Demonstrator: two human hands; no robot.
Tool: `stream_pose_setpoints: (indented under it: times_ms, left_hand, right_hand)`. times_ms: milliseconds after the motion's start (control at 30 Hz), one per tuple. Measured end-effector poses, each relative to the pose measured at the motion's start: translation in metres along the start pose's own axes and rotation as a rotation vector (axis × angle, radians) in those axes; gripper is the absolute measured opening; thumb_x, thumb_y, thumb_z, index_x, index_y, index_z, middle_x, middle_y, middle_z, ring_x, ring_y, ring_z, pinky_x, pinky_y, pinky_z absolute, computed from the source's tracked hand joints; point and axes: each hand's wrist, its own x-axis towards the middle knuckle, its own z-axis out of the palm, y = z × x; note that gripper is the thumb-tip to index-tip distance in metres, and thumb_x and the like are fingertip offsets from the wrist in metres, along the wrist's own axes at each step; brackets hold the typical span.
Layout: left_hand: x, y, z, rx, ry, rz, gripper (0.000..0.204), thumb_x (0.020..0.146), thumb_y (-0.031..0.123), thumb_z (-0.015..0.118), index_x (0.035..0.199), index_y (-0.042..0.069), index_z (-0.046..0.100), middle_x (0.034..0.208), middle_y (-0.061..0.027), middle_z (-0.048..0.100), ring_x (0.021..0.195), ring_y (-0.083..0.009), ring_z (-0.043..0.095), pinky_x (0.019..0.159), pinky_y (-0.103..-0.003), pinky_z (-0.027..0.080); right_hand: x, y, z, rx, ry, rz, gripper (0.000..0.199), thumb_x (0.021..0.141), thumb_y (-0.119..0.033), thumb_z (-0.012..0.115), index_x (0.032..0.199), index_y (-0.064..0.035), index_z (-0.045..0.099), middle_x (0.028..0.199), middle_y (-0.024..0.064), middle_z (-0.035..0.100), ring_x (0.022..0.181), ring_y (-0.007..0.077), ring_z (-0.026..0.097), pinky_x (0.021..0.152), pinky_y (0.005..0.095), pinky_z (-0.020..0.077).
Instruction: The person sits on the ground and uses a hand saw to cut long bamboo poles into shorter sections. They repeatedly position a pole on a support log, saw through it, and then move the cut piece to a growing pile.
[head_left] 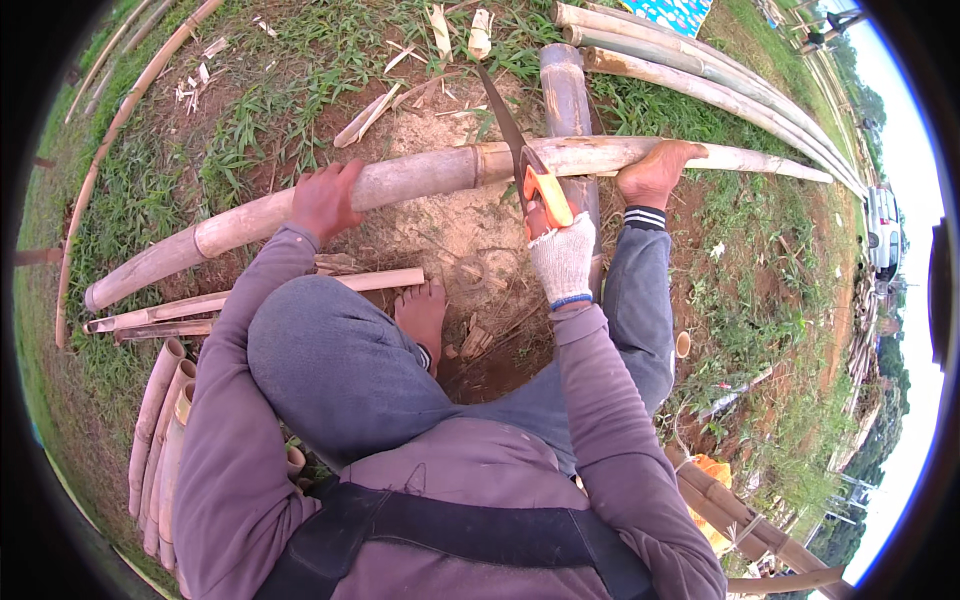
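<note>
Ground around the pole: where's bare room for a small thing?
Sawdust between the pole, left foot and right hand: an open patch. Another: the grass right of the right foot. Crowded: lower left, with bamboo tubes; upper right, with more poles.

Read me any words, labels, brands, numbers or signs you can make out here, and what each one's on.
None: no text can be read in this view.
Saw's orange handle, in the right hand: no legible lettering.
Bamboo pole, under the left hand: no legible lettering.
Blue patterned sheet: nothing legible.
White vehicle: any markings too small to read.
</note>
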Motion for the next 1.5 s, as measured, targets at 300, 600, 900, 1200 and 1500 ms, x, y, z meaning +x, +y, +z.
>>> stream_pose_setpoints:
  times_ms: [300, 600, 900, 1200, 1500]
  left_hand:
    - [0.000, -0.006, 0.004, 0.027, 0.002, -0.046, 0.080, 0.068, 0.027, 0.092, 0.138, 0.018, 0.054, 0.119, -0.0125, 0.070, 0.115, -0.0375, 0.070, 0.101, -0.054, 0.053]
    - [0.012, 0.007, -0.005, -0.009, -0.064, -0.010, 0.088, 0.068, 0.025, 0.092, 0.146, 0.018, 0.051, 0.125, -0.0142, 0.069, 0.120, -0.0382, 0.068, 0.103, -0.054, 0.051]
    - [0.009, -0.002, 0.004, 0.039, -0.072, -0.052, 0.090, 0.065, 0.026, 0.092, 0.146, 0.018, 0.053, 0.124, -0.0141, 0.069, 0.116, -0.0387, 0.069, 0.102, -0.054, 0.051]
    - [0.008, -0.001, -0.004, 0.021, -0.038, -0.033, 0.088, 0.067, 0.027, 0.092, 0.145, 0.018, 0.052, 0.123, -0.0146, 0.069, 0.115, -0.0395, 0.069, 0.101, -0.054, 0.052]
    - [-0.003, 0.008, 0.013, 0.016, -0.062, -0.040, 0.090, 0.066, 0.028, 0.093, 0.146, 0.019, 0.052, 0.123, -0.0142, 0.069, 0.114, -0.0396, 0.069, 0.100, -0.053, 0.051]
  right_hand:
    - [-0.155, -0.008, -0.098, -0.082, -0.016, 0.176, 0.017, 0.100, -0.014, 0.072, 0.100, 0.0016, 0.067, 0.070, 0.0050, 0.066, 0.055, 0.0082, 0.061, 0.052, 0.0266, 0.0479]
    - [-0.015, 0.025, -0.008, -0.180, 0.026, -0.019, 0.024, 0.096, -0.018, 0.078, 0.102, 0.0043, 0.070, 0.080, 0.0104, 0.070, 0.067, 0.0185, 0.063, 0.062, 0.0356, 0.0499]
    - [-0.131, 0.021, -0.056, 0.205, 0.077, 0.209, 0.020, 0.102, -0.015, 0.071, 0.097, 0.0034, 0.065, 0.075, 0.0089, 0.069, 0.065, 0.0142, 0.068, 0.060, 0.0303, 0.0542]
    - [-0.070, 0.018, -0.026, 0.160, 0.034, 0.064, 0.020, 0.099, -0.015, 0.076, 0.095, 0.0028, 0.067, 0.079, 0.0083, 0.068, 0.066, 0.0165, 0.061, 0.062, 0.0350, 0.0496]
    - [-0.066, 0.028, -0.035, -0.035, -0.090, 0.010, 0.012, 0.102, -0.010, 0.070, 0.101, 0.0016, 0.066, 0.086, 0.0112, 0.072, 0.079, 0.0179, 0.071, 0.067, 0.0331, 0.0548]
